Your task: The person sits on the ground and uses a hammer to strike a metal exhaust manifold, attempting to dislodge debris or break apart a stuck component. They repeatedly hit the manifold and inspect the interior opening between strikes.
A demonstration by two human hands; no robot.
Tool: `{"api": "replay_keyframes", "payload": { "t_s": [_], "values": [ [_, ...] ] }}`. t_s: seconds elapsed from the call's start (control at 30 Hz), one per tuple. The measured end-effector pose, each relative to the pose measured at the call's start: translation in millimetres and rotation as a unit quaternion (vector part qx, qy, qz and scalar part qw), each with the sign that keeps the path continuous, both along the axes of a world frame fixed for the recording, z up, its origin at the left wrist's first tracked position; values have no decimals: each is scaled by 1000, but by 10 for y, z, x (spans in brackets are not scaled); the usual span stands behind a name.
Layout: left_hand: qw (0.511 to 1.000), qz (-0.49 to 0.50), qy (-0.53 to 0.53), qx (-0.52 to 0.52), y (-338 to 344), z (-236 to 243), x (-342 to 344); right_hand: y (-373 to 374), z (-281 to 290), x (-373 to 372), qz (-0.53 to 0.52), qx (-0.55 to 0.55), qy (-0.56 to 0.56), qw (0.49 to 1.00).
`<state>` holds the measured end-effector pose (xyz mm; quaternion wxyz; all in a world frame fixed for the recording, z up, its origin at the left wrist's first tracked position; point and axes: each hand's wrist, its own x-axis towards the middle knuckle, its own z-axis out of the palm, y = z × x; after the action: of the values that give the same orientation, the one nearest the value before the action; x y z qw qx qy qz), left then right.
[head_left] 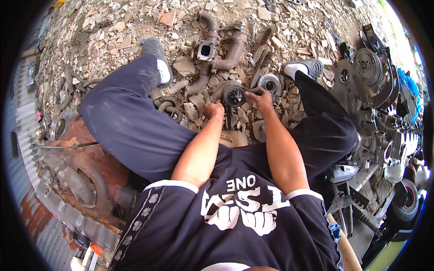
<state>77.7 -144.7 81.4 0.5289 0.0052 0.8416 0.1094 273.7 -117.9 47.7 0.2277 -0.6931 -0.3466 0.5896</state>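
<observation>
1. Ref. pt.: turbo unit w/ bladed wheel (235, 96); wheel faced up, clock centred on it. Unit is pos. btwn both hands; whether it is lifted or borne by the rubble (113, 34) can't be told.
2. L hand (214, 109) is set at 8 o'c., just beside unit. Fingers are well curled; their hold is hidden, so grip can't be confirmed.
3. R hand (262, 100) is set at 3 o'c. Hand is half-curled, thumb and fingertips brought close to wheel rim; firmness of hold can't be told.
4. Ring-shaped housing (270, 83) is located at 2 o'c., just beyond R hand fingers.
5. Rusty pipe manifold (229, 59) is laid approx. 11–12 o'c., near unit.
6. L shoe (158, 56) is planted at 10 o'c., R shoe (312, 68) at 2 o'c., both well apart from unit.
</observation>
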Motion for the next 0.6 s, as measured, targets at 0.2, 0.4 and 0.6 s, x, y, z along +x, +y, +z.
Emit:
{"api": "replay_keyframes", "payload": {
  "t_s": [0.2, 0.4, 0.6],
  "values": [
    [997, -35, 60, 45, -204, -530, -25, 34, 55, -299, -77, -7, 0, 997],
    [985, -125, 98, 72, -238, -632, 23, 307, -136, -397, -57, 32, 21, 998],
    [990, -56, 101, 86, -243, -586, 0, 39, 239, -278, 0, -18, -101, 995]
  ]
}}
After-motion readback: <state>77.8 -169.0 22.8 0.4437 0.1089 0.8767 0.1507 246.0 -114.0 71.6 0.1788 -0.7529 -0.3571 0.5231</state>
